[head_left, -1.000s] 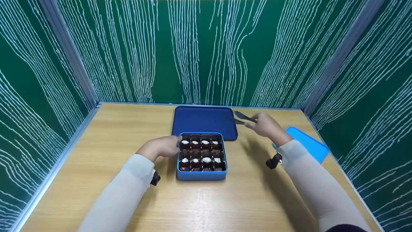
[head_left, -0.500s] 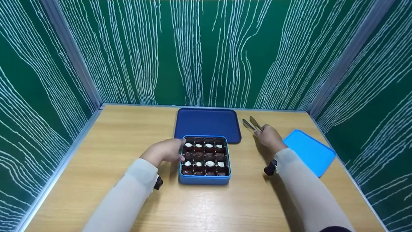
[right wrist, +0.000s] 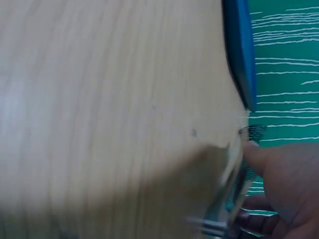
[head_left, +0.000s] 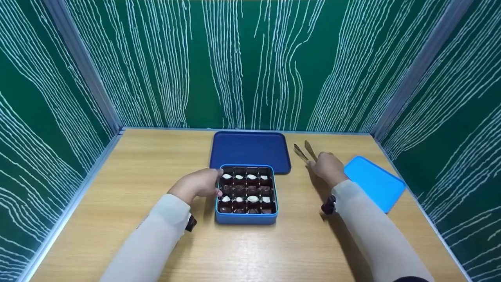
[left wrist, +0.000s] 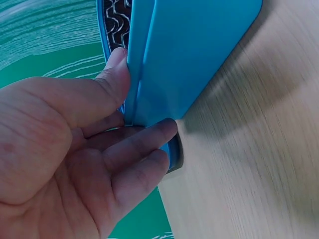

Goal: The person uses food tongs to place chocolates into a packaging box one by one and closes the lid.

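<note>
A blue box of chocolates (head_left: 246,218) stands on the table, its dark insert divided into compartments with white-topped and brown pieces. My left hand (head_left: 199,183) grips its left side. In the left wrist view the thumb lies at the rim of the blue box (left wrist: 184,55) and the fingers reach round the corner. My right hand (head_left: 328,166) holds metal tongs (head_left: 310,150) low over the table, right of the dark blue tray. Their two arms are spread, tips pointing away from me. In the right wrist view the thumb is on one arm of the tongs (right wrist: 254,132), partly blurred.
Behind the box of chocolates lies a flat dark blue tray (head_left: 250,150), its front edge partly hidden by the box. A bright blue lid (head_left: 375,184) rests on the right, beside my right forearm. Green walls with white lines (head_left: 203,105) enclose the wooden table's back and sides.
My right hand has brought the tongs rightward and down, away from the tray's edge to the table beside it. My left hand stays at the box's left side.
</note>
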A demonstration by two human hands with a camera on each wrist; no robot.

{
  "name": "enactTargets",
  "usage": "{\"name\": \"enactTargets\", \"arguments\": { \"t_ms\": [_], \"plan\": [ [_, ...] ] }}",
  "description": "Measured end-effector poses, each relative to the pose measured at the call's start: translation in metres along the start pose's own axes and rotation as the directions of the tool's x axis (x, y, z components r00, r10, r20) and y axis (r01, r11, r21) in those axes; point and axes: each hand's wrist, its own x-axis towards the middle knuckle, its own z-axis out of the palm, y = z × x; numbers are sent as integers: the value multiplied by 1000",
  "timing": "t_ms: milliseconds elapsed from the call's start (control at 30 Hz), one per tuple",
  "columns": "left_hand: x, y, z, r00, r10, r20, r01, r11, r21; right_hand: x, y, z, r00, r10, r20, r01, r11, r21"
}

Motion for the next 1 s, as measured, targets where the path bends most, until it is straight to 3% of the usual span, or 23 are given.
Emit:
{"name": "enactTargets", "arguments": {
  "t_ms": [167,467,700,1000],
  "plan": [
    [0,-1,1,1000,0,-9,-1,1000,-29,-16,8,-16,997,-55,-57,51,997,-61],
    [0,-6,7,1000,17,-9,-17,998,-57,-47,52,-35,998,-30,49,36,991,-125],
    [1,-8,4,999,48,-23,-49,998,-42,-49,68,-36,986,40,164,-20,993,-119],
    [1,-8,4,999,29,-27,-31,995,-89,-47,66,-27,991,-21,133,45,982,-184]
  ]
}}
